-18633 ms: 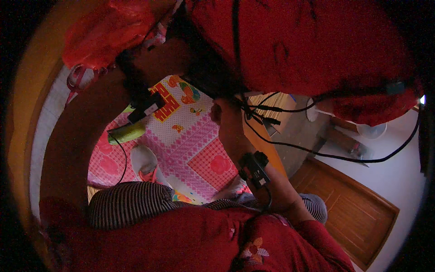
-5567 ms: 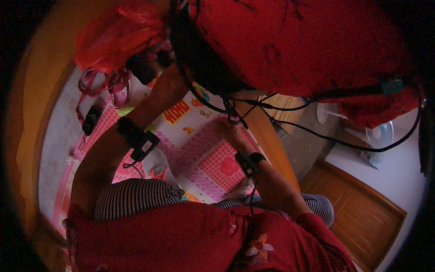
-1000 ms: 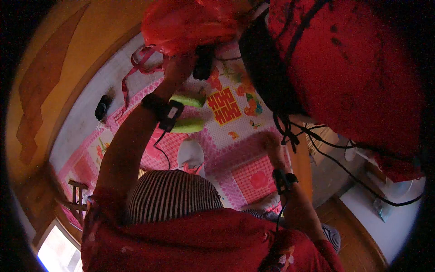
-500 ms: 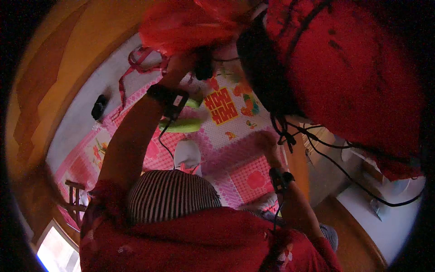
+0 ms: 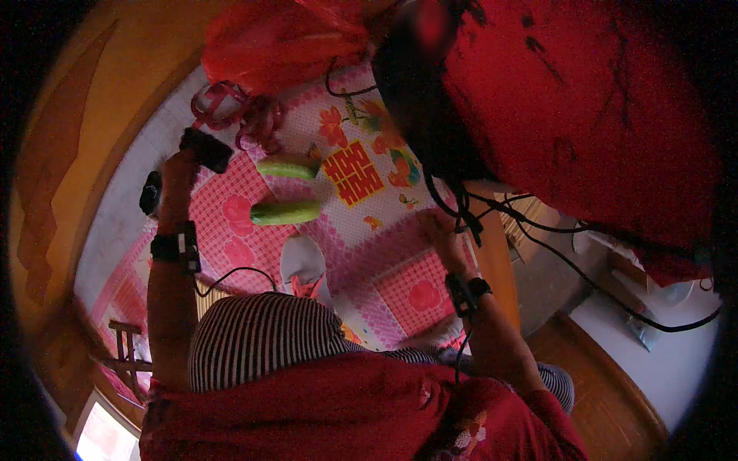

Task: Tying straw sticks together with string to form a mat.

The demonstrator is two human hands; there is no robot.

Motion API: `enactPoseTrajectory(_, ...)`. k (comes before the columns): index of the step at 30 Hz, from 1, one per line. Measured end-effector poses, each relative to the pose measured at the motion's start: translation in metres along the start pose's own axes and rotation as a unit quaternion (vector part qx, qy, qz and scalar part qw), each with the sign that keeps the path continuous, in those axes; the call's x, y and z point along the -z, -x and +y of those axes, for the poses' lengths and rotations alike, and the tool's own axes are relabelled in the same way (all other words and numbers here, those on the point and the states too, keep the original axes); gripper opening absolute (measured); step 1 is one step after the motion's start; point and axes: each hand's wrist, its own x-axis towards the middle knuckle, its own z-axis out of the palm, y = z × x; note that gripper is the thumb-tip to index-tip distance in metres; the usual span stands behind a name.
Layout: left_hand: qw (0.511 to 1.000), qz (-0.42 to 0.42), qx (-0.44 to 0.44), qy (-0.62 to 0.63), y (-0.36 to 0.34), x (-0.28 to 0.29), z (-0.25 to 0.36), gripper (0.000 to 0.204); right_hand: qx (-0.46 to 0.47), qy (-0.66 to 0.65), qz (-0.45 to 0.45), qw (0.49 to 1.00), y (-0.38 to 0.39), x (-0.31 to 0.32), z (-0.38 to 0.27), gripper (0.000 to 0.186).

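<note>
My left hand [image 5: 177, 167] is raised at the left, over the edge of the pink patterned cloth [image 5: 400, 288], and grips a small black rectangular object [image 5: 206, 149]. A black band [image 5: 175, 246] sits on that wrist. Two green gourds [image 5: 286, 212] lie side by side on the cloth, to the right of this hand. My right hand [image 5: 437, 227] rests on the cloth's right edge, next to a knot of black cables [image 5: 464, 221]; its fingers are too dim to read. A red plastic bag [image 5: 277, 42] sits at the top of the cloth.
A second dark object [image 5: 150, 192] lies on the grey strip left of the cloth. My striped knee [image 5: 261, 338] and a white shoe [image 5: 304, 260] are below the gourds. Red fabric [image 5: 584, 115] and a dark shape fill the upper right. A small wooden stool [image 5: 127, 357] stands lower left.
My left hand has dropped from the red bag down to the left and now holds the black object. Both gourds now lie uncovered on the cloth. The right hand stays put.
</note>
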Motion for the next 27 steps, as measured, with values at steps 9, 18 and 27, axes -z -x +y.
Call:
enactPoseTrajectory(9, 0.984, 0.057, -0.046, -0.165, 0.052, -0.036, -0.073, 0.021, 0.086, -0.068, -0.041, 0.993, 0.008, -0.027, -0.073, 0.034)
enactPoseTrajectory(18, 0.927, 0.057, 0.069, 0.364, -0.081, 0.073, 0.156, 0.017, 0.077, -0.143, -0.013, 0.987, 0.033, -0.067, -0.104, 0.05)
enactPoseTrajectory(27, 0.898, 0.157, -0.291, 0.291, -0.121, 0.104, 0.288, 0.038, 0.233, 0.018, 0.04, 0.971, 0.035, -0.058, -0.146, 0.029)
